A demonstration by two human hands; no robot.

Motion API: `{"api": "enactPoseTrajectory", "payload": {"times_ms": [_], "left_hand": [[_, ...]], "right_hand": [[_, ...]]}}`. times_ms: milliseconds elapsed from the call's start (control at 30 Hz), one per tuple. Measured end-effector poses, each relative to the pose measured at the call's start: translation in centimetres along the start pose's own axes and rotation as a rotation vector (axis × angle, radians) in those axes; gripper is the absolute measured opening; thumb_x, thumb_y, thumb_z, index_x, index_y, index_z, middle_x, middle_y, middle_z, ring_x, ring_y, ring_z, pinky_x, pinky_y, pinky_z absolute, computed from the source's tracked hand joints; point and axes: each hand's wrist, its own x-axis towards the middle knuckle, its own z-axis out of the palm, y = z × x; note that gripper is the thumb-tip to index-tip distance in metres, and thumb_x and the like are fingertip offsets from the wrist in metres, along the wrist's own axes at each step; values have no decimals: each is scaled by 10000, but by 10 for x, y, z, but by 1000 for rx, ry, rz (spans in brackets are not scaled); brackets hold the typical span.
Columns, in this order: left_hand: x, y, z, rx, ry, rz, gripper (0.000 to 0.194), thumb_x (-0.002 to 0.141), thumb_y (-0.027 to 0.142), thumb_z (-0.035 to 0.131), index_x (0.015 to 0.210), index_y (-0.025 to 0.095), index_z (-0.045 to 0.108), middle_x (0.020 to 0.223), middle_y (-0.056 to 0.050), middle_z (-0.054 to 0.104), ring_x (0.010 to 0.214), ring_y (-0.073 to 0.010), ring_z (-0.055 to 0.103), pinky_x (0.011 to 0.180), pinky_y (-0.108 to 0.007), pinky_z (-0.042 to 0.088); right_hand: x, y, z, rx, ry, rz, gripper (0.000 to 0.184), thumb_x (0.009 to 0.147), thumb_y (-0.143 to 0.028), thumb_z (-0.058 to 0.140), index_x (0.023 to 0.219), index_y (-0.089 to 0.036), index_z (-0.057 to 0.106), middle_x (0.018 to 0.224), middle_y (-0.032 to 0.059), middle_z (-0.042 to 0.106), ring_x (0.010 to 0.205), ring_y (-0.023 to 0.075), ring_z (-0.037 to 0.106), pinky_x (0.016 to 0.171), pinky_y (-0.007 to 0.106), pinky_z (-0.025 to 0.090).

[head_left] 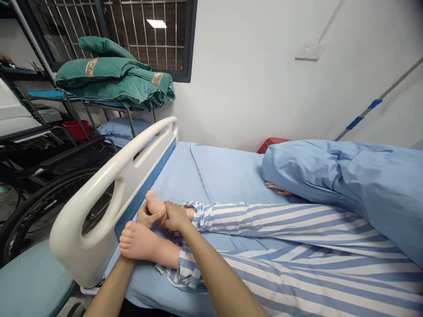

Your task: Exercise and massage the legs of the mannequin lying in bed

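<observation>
Hospital bed (132,176) with blue sheet (224,171), striped-pajama mannequin legs (297,224), blue blanket (343,185)

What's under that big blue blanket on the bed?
A lying figure's hand pokes out from under the blue blanket onto the blue sheet, and striped trouser legs run alongside it. Whatever else lies beneath is fully covered and cannot be seen.

Left hand (149,216), right hand (175,216), both curled

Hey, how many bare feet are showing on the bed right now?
2. The upper bare foot is gripped by the right hand, with the left hand against it; the lower bare foot lies just nearer, beside the white bed rail.
</observation>
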Motion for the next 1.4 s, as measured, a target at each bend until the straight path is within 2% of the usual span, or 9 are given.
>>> {"api": "enactPoseTrajectory", "payload": {"times_ms": [100, 167, 300, 567, 967, 1233, 1333, 1367, 1400], "left_hand": [[-19, -13, 10, 219, 386, -75, 261, 859, 146, 102, 670, 216, 269, 786, -71, 433, 900, -258, 444, 661, -349, 303], [-20, -18, 14, 326, 513, -32, 261, 880, 170, 95, 653, 221, 211, 713, -30, 368, 824, -233, 445, 629, -334, 281], [-14, -20, 15, 391, 557, 11, 285, 893, 171, 94, 652, 219, 238, 656, -8, 319, 728, -208, 441, 579, -317, 247], [-18, -21, 15, 641, 653, 82, 361, 875, 130, 100, 789, 160, 449, 697, -57, 432, 703, -212, 459, 552, -303, 254], [-13, -27, 20, 378, 559, 14, 344, 895, 173, 50, 761, 202, 365, 709, -27, 327, 781, -240, 395, 598, -333, 207], [-18, -17, 14, -140, 545, 77, 250, 867, 299, 224, 631, 224, 257, 662, -3, 281, 765, -222, 377, 608, -330, 228], [-11, -37, -2, -484, 257, -24, 305, 851, 418, 236, 645, 217, 336, 716, -33, 384, 820, -232, 428, 605, -322, 293], [-7, -50, -9, -631, 29, -60, 344, 826, 488, 264, 653, 213, 378, 722, -38, 421, 811, -231, 454, 594, -319, 321], [-3, -65, -16, -693, -109, -73, 398, 791, 556, 289, 661, 207, 429, 713, -42, 464, 771, -229, 489, 577, -321, 351]], "right_hand": [[1, 1, 1, -22, -2, -15, 479, 648, -407, 628, 1042, -190, 466, 1033, 78, 604, 945, 264, 566, 777, 348, 358], [2, 1, 1, -29, 1, -25, 469, 649, -410, 623, 1034, -192, 467, 1041, 75, 600, 947, 265, 566, 777, 350, 357], [2, 2, 2, -15, -10, -2, 522, 613, -438, 657, 1035, -197, 465, 1034, 67, 604, 954, 264, 563, 772, 342, 359], [-2, -2, -1, 5, -9, 10, 526, 613, -420, 668, 1043, -193, 466, 1036, 74, 607, 956, 264, 564, 777, 345, 361], [4, 5, 6, -44, 16, -37, 503, 624, -405, 640, 1041, -192, 455, 1040, 74, 599, 936, 263, 566, 762, 344, 367], [-1, 1, 3, -4, 48, -42, 549, 626, -455, 682, 1050, -167, 488, 1027, 76, 599, 931, 253, 558, 769, 310, 347], [-10, -4, 2, 24, 95, -40, 529, 621, -398, 708, 1040, -144, 509, 996, 81, 601, 927, 253, 550, 769, 304, 341], [-14, -5, 2, 32, 136, -36, 514, 637, -379, 698, 1048, -135, 509, 996, 88, 598, 934, 254, 544, 778, 308, 340], [-19, -6, 3, 42, 180, -32, 499, 657, -361, 681, 1061, -126, 505, 999, 98, 594, 943, 256, 537, 788, 313, 342]]}}
